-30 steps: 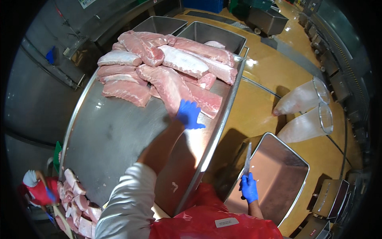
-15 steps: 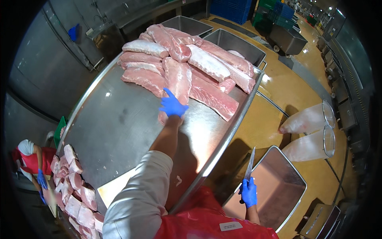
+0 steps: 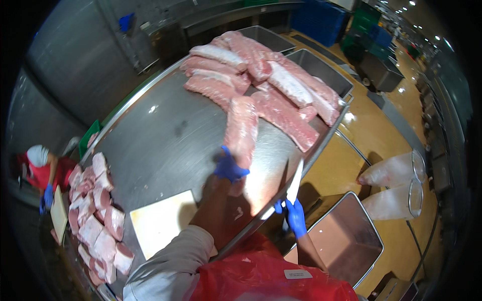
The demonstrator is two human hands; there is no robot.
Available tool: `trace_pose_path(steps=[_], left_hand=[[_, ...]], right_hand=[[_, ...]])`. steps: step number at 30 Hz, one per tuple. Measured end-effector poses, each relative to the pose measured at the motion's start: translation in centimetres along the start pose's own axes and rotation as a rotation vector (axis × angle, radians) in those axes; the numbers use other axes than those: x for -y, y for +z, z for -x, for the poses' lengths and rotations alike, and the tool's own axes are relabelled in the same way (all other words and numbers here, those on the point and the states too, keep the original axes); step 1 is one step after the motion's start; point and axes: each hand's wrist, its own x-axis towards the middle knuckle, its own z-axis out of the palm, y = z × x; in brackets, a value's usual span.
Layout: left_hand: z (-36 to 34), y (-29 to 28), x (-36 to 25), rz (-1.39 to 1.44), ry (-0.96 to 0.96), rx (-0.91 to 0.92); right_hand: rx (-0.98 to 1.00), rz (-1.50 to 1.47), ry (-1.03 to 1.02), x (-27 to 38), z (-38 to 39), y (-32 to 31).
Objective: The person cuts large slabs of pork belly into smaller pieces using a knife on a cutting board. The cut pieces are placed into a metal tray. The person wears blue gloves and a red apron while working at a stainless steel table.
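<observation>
The left hand (image 3: pixel 230 168), in a blue glove, has its fingers closed over the near end of a long slab of raw pork (image 3: pixel 242 129). This slab lies on the steel table (image 3: pixel 165 135), with its far end touching the pile of meat slabs (image 3: pixel 271 80) at the far side of the table. The right hand (image 3: pixel 294 216), also in a blue glove, is wrapped tightly around the handle of a knife (image 3: pixel 294 183). The blade points up and away from the person, just beside the right edge of the table, and does not touch the meat.

Near the person, on the table, lies a pale cutting board (image 3: pixel 160 220), partly covered by the grey sleeve. To the left of it is a row of cut meat pieces (image 3: pixel 98 210) along the table edge. Below the right hand stands an open steel bin (image 3: pixel 341 241); it seems to hold nothing, but the view inside is dim. On the red apron (image 3: pixel 261 281) there is a small white rectangular label (image 3: pixel 297 274). Two clear plastic bags (image 3: pixel 396 185) on round frames stand on the yellow floor at the right. Blue crates (image 3: pixel 321 20) are stacked in the far background. At the far left, another person in red (image 3: pixel 42 168) with blue gloves works at a board.
</observation>
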Motion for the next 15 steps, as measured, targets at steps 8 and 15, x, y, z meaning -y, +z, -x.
trace_pose_path(steps=[8, 15], left_hand=[[16.8, -2.5, 2.9, 0.384, 0.2, 0.032], [24.4, -6.7, 9.7, 1.707, -0.11, 0.303]], right_hand=[[0.076, -0.372, 0.34, -6.2, -8.6, 9.2], [0.393, -0.119, 0.419, 2.5, 2.0, 20.1]])
